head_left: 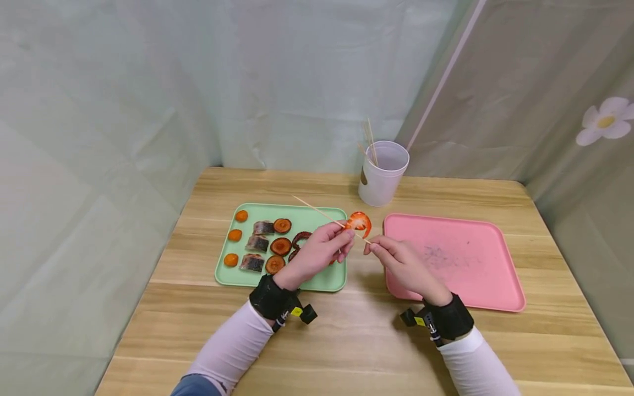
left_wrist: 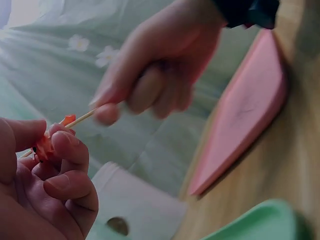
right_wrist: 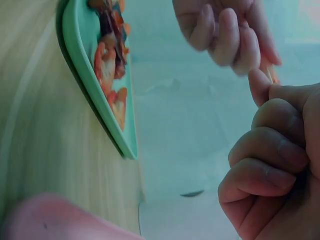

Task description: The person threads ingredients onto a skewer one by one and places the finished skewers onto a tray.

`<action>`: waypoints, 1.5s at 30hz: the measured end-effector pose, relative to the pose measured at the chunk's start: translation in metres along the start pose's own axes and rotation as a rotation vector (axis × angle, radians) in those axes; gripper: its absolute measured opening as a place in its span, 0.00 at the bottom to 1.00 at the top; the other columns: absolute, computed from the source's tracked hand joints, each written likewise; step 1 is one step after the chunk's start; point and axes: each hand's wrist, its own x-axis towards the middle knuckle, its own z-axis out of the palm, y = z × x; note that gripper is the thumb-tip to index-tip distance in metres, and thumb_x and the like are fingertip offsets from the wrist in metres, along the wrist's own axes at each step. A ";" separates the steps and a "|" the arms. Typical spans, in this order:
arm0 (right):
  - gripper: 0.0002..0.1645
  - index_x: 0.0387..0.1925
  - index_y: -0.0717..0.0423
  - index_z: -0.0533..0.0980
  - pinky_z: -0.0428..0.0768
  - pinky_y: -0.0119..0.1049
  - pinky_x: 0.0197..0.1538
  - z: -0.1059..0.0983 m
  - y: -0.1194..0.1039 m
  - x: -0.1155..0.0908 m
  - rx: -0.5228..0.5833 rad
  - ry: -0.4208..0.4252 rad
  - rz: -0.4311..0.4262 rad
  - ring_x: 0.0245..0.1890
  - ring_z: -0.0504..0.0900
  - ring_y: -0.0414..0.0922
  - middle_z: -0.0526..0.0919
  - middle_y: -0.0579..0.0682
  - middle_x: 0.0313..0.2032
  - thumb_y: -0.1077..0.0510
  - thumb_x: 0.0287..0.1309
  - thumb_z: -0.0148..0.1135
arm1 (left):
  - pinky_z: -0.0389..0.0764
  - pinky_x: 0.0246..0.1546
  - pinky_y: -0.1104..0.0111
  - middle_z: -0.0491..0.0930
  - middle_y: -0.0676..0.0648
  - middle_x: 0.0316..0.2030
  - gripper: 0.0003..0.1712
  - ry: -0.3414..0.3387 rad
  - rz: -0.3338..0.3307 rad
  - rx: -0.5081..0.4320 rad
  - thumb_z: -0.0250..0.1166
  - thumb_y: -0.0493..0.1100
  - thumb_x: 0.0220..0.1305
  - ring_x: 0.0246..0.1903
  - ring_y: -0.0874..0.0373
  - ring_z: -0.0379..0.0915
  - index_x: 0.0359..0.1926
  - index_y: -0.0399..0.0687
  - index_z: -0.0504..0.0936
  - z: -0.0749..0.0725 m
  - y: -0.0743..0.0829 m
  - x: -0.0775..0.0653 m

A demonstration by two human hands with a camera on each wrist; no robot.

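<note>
Shrimp [head_left: 358, 221]: held up on the near side of the cup [head_left: 381, 187], slightly left of it. Curved C shape, hollow side toward the near right.

Skewer [head_left: 317, 210]: long axis runs diagonally, far-left to near-right, all of it left of or in front of the cup. Passes right at the shrimp; cannot tell if it pierces or just runs alongside, since fingers cover the contact. Most of the length sticks out on the far-left side; only a short bit shows between shrimp and right-hand end.

Left hand [head_left: 319, 252]: near-left of the cup, the nearer of the two to the shrimp. Thumb and fingertips pinch it, other fingers curled.

Right hand [head_left: 405, 267]: near side of the cup, a bit right. Thumb and index pinch the skewer's near-right end, rest curled in. From there the shrimp lies far-left, straight up the stick.

My read: the relation that matters is skewer axis vs shrimp flesh, both set at the left fingertips.

Further out: green tray [head_left: 269, 212] near-left of the cup, carrying orange balls [head_left: 235, 235], fish [head_left: 257, 243], mushrooms [head_left: 280, 246], a tentacle [head_left: 301, 236], spare shrimp [right_wrist: 105, 70]. Pink tray [head_left: 465, 269] near-right of the cup. Sticks [head_left: 373, 146] stand in the cup.
</note>
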 end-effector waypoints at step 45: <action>0.12 0.47 0.50 0.84 0.68 0.36 0.32 0.001 0.003 0.001 0.014 0.008 0.049 0.23 0.64 0.38 0.65 0.39 0.22 0.59 0.83 0.53 | 0.64 0.23 0.69 0.76 0.46 0.35 0.24 -0.043 -0.120 0.069 0.49 0.52 0.88 0.26 0.50 0.71 0.70 0.41 0.74 -0.013 -0.006 0.001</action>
